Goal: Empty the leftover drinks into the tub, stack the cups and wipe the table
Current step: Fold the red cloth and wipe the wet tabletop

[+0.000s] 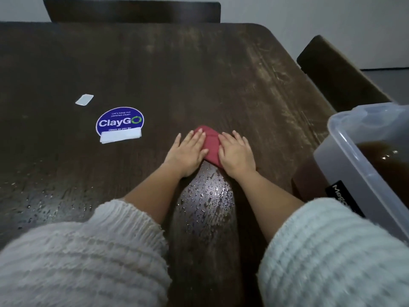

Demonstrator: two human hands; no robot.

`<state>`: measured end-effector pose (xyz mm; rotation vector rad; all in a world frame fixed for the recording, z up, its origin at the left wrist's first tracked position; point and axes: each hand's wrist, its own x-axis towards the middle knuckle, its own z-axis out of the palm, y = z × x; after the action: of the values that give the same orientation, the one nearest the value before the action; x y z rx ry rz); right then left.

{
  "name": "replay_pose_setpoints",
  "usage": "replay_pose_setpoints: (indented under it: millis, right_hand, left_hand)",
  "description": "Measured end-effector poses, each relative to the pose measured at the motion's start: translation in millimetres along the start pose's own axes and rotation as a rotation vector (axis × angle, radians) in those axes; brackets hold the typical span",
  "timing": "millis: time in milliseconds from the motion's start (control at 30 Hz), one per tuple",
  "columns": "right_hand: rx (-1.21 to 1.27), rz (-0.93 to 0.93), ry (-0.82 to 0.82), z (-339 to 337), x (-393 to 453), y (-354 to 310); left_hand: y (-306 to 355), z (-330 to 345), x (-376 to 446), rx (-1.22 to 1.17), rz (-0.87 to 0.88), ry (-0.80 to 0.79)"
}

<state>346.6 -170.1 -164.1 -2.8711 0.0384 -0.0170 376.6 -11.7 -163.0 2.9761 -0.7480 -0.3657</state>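
Note:
A folded red cloth (211,144) lies on the dark wooden table (177,74), near its middle. My left hand (188,152) presses flat on the cloth's left side with straight fingers. My right hand (236,155) presses flat on its right side. A wet streak with water droplets (205,196) runs along the table between my forearms, below the cloth. The clear plastic tub (345,138) stands at the right edge, holding brown liquid (385,156). No cups are in view.
A blue round ClayGO sticker (120,120) with a white strip sits left of the hands, and a small white card (84,99) lies beyond it. Dark chairs stand at the far side (132,11) and at the right (338,72). More droplets dot the near left of the table.

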Motion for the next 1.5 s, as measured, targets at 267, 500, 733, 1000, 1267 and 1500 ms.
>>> replay_pose_setpoints:
  millis: [267, 500, 733, 1000, 1267, 1500]
  right_hand:
    - [-0.120, -0.246, -0.212, 5.7, -48.5, -26.9]
    - [-0.157, -0.381, -0.308, -1.8, -167.8, -31.1]
    - [-0.101, -0.428, -0.264, -4.0, -271.1, -29.0]
    - [0.474, -0.091, -0.300, -30.2, -268.7, -33.9]
    - [0.331, 0.307, 0.135, -64.9, -248.8, 17.5]
    - [-0.107, 0.132, -0.233, -17.0, -211.5, 30.7]
  left_hand:
    - [5.0, 30.4, -92.7, -0.152, -0.211, 0.072]
    - [57.3, 63.1, -213.7, -0.248, -0.253, 0.078]
    - [93.0, 79.3, -301.2, -0.183, -0.183, 0.169]
    - [85.2, 49.9, -291.2, -0.286, -0.016, 0.237]
    - [95.2, -10.6, -211.5, -0.521, -0.160, 0.378]
    - [47.2, -3.8, -171.3, -0.206, -0.303, -0.171]
